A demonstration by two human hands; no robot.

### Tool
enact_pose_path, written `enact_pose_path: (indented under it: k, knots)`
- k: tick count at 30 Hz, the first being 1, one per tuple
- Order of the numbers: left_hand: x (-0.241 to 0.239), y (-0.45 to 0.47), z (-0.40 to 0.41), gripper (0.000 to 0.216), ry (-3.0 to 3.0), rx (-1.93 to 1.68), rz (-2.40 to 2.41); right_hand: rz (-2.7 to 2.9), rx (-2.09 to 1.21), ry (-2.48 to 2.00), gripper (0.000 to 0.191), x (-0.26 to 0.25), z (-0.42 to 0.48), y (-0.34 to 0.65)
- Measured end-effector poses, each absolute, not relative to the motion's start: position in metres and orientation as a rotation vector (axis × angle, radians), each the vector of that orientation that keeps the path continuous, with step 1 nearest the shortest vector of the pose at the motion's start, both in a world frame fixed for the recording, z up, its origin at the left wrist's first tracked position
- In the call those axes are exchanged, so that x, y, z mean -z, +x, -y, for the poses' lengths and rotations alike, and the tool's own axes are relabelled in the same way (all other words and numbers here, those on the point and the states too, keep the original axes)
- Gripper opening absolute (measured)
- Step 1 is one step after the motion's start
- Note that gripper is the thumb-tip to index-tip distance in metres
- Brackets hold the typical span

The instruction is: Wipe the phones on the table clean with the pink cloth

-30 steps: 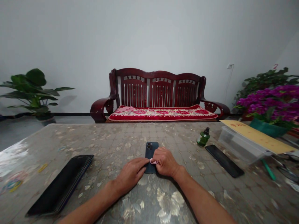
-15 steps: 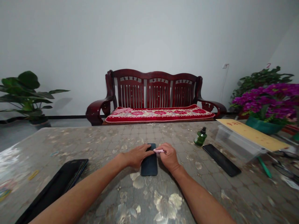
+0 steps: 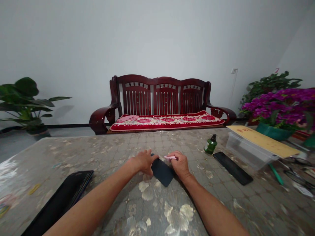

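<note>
A dark blue phone (image 3: 162, 171) lies on the patterned table (image 3: 157, 203), turned at an angle between my hands. My left hand (image 3: 142, 161) curls over the phone's far left corner and holds it. Beside the phone's right edge, my right hand (image 3: 180, 163) pinches a small pink cloth (image 3: 169, 157) between thumb and fingers. The phone's top end is hidden under my left fingers.
A large black tablet (image 3: 60, 203) lies at the left. A second black phone (image 3: 232, 167), a small green bottle (image 3: 211, 144) and a clear plastic box (image 3: 248, 149) with a yellow envelope (image 3: 264, 141) sit at the right. Pens and scissors lie at the far right.
Both hands moved from the phone's near end to its far end. My left hand has turned the phone, so it lies slanted now. The pink cloth stays pinched in my right hand.
</note>
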State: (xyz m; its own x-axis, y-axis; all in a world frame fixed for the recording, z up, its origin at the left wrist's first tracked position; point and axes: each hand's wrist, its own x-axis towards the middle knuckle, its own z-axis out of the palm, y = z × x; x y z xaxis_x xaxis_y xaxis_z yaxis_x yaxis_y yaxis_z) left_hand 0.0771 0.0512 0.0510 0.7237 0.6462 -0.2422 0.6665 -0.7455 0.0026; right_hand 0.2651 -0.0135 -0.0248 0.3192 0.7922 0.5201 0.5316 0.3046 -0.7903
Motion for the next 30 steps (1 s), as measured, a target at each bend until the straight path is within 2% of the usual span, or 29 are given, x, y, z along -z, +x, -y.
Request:
enact_pose_path:
  k: [5,9,13,18,30]
  knots:
    - [-0.036,0.054,-0.034,0.076,2.704,0.210,-1.309,1.375,-0.286,-1.357,0.031,0.025,0.013,0.265]
    - [-0.016,0.036,-0.021,0.058,2.711,-0.164,-1.281,1.501,-0.220,-1.331,0.033,0.022,0.017,0.262]
    - [-0.004,0.032,-0.009,0.048,2.657,-0.338,-1.387,1.691,-0.091,-1.283,0.031,0.018,0.024,0.257]
    - [0.002,0.038,-0.003,0.049,2.623,-0.410,-1.487,1.903,0.035,-1.263,0.030,0.020,0.025,0.253]
    - [-0.001,0.038,-0.011,0.045,2.597,-0.376,-1.460,2.019,0.187,-1.291,0.026,0.018,0.026,0.251]
